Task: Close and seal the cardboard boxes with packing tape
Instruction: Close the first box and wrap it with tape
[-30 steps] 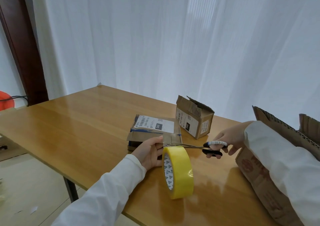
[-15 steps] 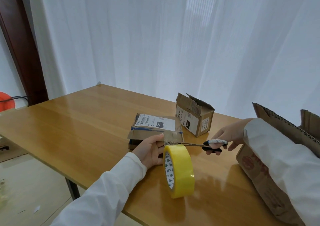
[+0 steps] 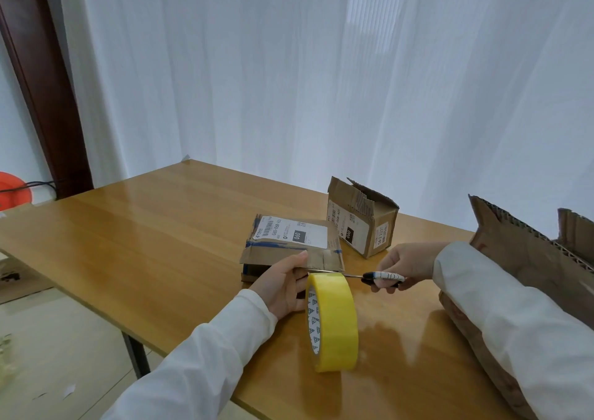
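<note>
A yellow roll of packing tape [image 3: 334, 320] stands on edge on the wooden table [image 3: 154, 246]. My left hand [image 3: 284, 283] holds the roll at its left side, thumb up by the tape end. My right hand [image 3: 406, 263] grips black-handled scissors [image 3: 382, 279], whose blades reach left across the top of the roll toward my left thumb. Just behind lies a flat cardboard box [image 3: 289, 246] with a white label and blue tape. A small open box [image 3: 361, 220] stands behind it to the right. A large open box [image 3: 527, 259] sits at the right edge, partly hidden by my right sleeve.
White curtains hang behind the table. A dark wooden door frame [image 3: 41, 82] and a red object [image 3: 14, 191] are at the left. The floor lies below the table's near-left edge, with a table leg [image 3: 136, 355] showing.
The scissors' blades have drawn together at the tape end above the roll. Both hands stay almost where they were, and the view has shifted slightly.
</note>
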Demonstrator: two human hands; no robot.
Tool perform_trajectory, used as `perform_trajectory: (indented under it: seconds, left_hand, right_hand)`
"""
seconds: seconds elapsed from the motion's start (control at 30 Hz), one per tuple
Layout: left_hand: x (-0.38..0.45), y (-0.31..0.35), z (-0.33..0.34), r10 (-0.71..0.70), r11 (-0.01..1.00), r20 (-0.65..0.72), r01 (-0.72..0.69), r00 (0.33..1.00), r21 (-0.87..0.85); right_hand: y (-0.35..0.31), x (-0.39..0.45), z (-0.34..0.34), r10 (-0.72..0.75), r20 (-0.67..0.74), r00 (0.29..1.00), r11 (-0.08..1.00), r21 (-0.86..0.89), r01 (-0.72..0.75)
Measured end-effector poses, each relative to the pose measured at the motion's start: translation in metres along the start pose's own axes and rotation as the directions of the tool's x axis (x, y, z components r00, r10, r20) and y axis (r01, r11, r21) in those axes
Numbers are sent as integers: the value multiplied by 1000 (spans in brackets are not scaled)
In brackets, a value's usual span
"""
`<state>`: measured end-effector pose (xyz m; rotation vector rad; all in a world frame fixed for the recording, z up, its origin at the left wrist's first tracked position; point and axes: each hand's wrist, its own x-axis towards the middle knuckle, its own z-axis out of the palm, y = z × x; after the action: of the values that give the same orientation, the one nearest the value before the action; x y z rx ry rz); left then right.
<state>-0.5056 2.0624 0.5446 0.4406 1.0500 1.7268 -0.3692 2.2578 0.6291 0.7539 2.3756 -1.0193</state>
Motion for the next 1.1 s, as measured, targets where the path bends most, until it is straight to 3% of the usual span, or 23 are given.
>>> perform_trajectory:
  seconds: [0.13,0.3,0.4,0.53,0.6,0.73,0.83,0.9,0.93,1.0,1.1]
  left_hand:
    - [0,-3,4,15,1000,-18,-15,1000,-7]
    - [2,-1,10,13,999,-72,-16,997,-46]
    - [3,0,12,23,997,-117,-31,993,-66]
    - [5,0,17,45,992,-181,-66,983,-111]
    - [5,-1,19,47,990,-198,-72,979,-122]
    - [3,-3,21,85,994,-200,-98,976,-57]
    - [0,-5,22,114,993,-199,-118,973,-13]
    - [0,-5,24,118,993,-209,-121,971,0]
    - [0,-6,25,122,992,-218,-125,968,3]
    - [2,-8,27,135,990,-240,-139,961,3]
    - [2,-10,29,132,991,-269,-133,954,16]
  right_hand:
    - [2,-5,-2,-14,-41,999,998,-69,11]
    - [0,-20,-5,79,137,987,986,-159,-57]
    - [4,-29,-13,106,130,986,972,-223,-76]
    - [18,-43,-23,162,-66,985,974,-151,-170]
    - [20,-49,-19,274,-189,943,955,-62,-290]
    - [28,-36,-4,418,-336,844,880,-79,-468]
    - [29,-21,12,379,-415,827,871,-141,-470]
    - [15,-18,23,278,-457,845,928,-98,-358]
    - [6,-16,28,242,-440,865,966,30,-255]
    - [-20,-21,46,200,-278,939,961,241,-134]
    - [-49,-23,72,119,-52,992,972,211,-106]
